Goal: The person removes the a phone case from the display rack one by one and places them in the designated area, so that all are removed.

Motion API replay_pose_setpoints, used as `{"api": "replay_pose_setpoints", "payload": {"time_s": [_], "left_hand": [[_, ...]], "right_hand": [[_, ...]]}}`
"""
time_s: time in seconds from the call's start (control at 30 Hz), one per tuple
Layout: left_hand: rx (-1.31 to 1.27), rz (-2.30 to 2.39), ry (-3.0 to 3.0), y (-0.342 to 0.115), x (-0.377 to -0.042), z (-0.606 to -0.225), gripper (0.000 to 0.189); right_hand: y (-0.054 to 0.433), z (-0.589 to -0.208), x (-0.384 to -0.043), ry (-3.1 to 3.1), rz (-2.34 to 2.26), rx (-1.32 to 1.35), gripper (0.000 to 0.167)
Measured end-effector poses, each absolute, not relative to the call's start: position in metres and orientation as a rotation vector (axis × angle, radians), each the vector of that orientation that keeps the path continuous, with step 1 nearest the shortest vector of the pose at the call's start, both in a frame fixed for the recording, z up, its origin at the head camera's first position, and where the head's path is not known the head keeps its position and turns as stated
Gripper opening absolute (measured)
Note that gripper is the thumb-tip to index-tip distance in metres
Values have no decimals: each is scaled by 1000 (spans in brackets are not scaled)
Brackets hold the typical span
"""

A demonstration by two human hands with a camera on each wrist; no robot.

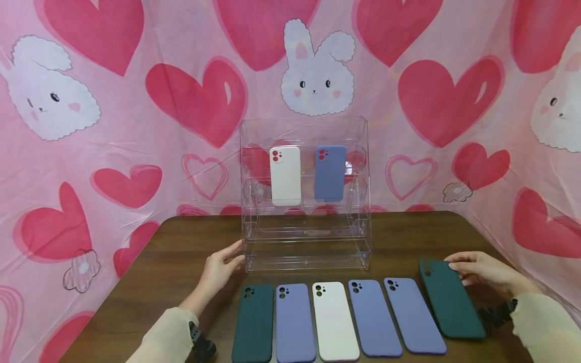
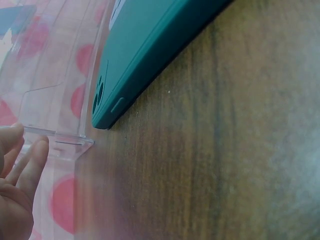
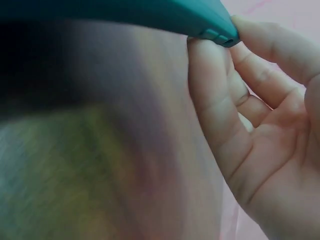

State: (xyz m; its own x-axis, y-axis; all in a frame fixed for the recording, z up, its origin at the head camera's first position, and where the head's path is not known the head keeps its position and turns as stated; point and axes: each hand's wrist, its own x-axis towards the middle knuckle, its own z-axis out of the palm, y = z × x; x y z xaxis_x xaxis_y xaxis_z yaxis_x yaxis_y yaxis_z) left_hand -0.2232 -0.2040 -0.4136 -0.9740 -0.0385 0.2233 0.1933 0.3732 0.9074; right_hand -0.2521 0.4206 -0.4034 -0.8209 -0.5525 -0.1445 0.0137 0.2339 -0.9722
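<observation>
My right hand (image 1: pixel 483 269) pinches a dark green phone case (image 1: pixel 454 302) by its upper right edge, at the right end of a row of cases. In the right wrist view the thumb and fingers grip the case's corner. My left hand (image 1: pixel 217 269) reaches to the lower left side of a clear acrylic display rack (image 1: pixel 306 262), its fairly straight fingers touching the edge. A white phone case (image 1: pixel 286 176) and a blue-purple phone case (image 1: pixel 330 174) stand upright on an upper tier of the rack.
On the brown wooden table (image 1: pixel 190 242), in front of the rack, lie another dark green case (image 1: pixel 253 322), a white case (image 1: pixel 336 322) and several purple cases (image 1: pixel 295 322). A pink cloth (image 1: pixel 195 30) with hearts and rabbits hangs behind and at both sides.
</observation>
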Motion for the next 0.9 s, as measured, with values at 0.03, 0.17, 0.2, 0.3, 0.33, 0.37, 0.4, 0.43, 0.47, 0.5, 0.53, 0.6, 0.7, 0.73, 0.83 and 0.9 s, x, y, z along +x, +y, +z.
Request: {"api": "replay_pose_setpoints", "payload": {"time_s": [0.03, 0.17, 0.2, 0.3, 0.33, 0.37, 0.4, 0.43, 0.47, 0.5, 0.53, 0.6, 0.7, 0.73, 0.83, 0.9], "left_hand": [[-140, -1644, -2424, -204, -223, -414, 46], [-145, -1648, -2418, -203, -223, -414, 46], [-143, -1650, -2415, -203, -223, -414, 45], [-144, -1652, -2413, -203, -223, -414, 45], [-143, -1652, -2412, -203, -224, -414, 46], [-144, -1650, -2412, -203, -224, -414, 46], [-143, -1650, -2410, -203, -224, -414, 46], [-143, -1650, -2411, -204, -224, -414, 46], [-143, -1650, -2411, -204, -224, -414, 46], [-144, -1649, -2412, -204, -224, -414, 46], [-144, -1651, -2411, -204, -224, -414, 46], [-145, -1651, -2413, -204, -223, -414, 46], [-154, -1652, -2414, -204, -223, -414, 46], [-154, -1653, -2413, -204, -223, -414, 46], [-157, -1656, -2412, -204, -223, -414, 46], [-160, -1655, -2406, -204, -223, -414, 46]], "right_hand": [[421, -406, -252, 2030, -1602, -503, 29], [418, -411, -251, 2033, -1505, -519, 23], [417, -412, -251, 2054, -1479, -520, 23], [414, -413, -250, 2124, -1408, -505, 30], [413, -413, -249, 2156, -1385, -496, 33], [412, -413, -249, 2183, -1366, -488, 34], [411, -413, -249, 2213, -1346, -475, 35], [410, -413, -249, 2239, -1329, -462, 34], [409, -413, -250, 2261, -1315, -453, 34], [408, -413, -250, 2284, -1300, -446, 32], [408, -413, -250, 2300, -1289, -441, 30], [407, -414, -250, 2321, -1283, -438, 29], [407, -415, -249, 2329, -1290, -433, 30], [407, -415, -249, 2332, -1292, -429, 30], [407, -415, -249, 2346, -1287, -408, 30], [406, -413, -248, 2365, -1271, -399, 28]]}}
